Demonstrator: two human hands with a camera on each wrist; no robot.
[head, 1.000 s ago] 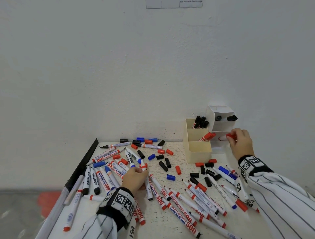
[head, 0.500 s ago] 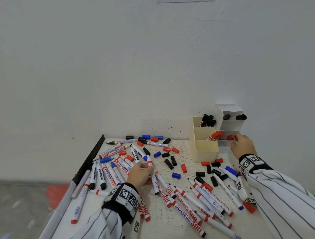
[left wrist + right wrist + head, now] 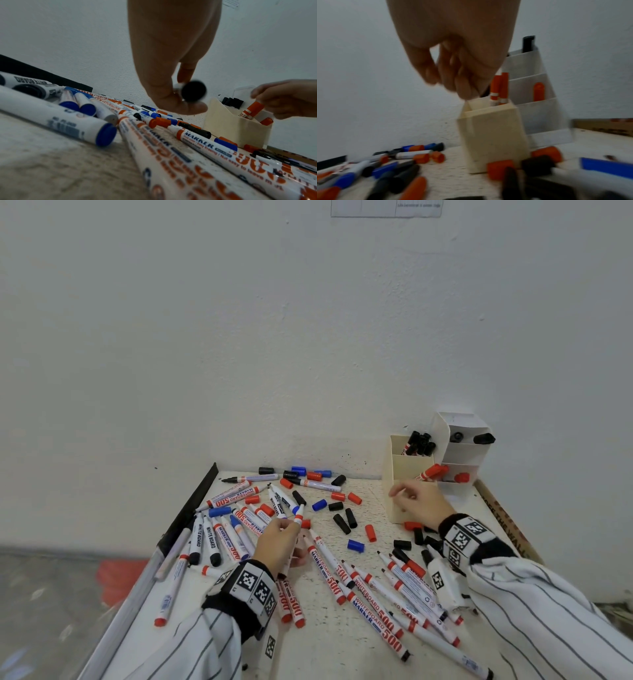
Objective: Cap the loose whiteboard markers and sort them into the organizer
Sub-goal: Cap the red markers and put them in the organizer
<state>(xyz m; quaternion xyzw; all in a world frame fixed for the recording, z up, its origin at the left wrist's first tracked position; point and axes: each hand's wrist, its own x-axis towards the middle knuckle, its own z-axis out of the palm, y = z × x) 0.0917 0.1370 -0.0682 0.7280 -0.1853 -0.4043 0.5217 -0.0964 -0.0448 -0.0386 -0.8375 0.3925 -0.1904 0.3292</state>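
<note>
The left hand [image 3: 278,546] hung low over the heap of markers [image 3: 359,587] on the table [image 3: 329,655], its fingers [image 3: 186,73] and thumb pinched on one marker [image 3: 298,514] that stood tilted up from the pile, uncapped tip away from the person. In the left wrist view that marker's black end [image 3: 193,92] faced the camera, blurred, with the thumb beneath it.

The right hand [image 3: 419,501] hovered at the front of the cream organizer [image 3: 407,470], above its near compartment. Its fingers [image 3: 462,86] hung loosely curled and a little apart, holding nothing. The hand was motion-blurred in the right wrist view.

The cream organizer stood at the far right of the table near the wall [image 3: 274,337]. Its back compartment held black-capped markers [image 3: 419,443]; the middle one held red-capped markers [image 3: 430,472] leaning toward the right. Just beside it, touching or nearly so, stood a white tiered organizer [image 3: 460,453] with a black cap [image 3: 483,438] showing at its top tier and a red cap [image 3: 460,477] at the tier below.

Loose caps [image 3: 349,518], red, blue and black, lay scattered across the middle of the table between the hands. More uncapped markers lay in rows near the right sleeve [image 3: 548,611], and a row of blue and black ones [image 3: 212,537] lay at the left beside the table's black edge strip [image 3: 191,508].
</note>
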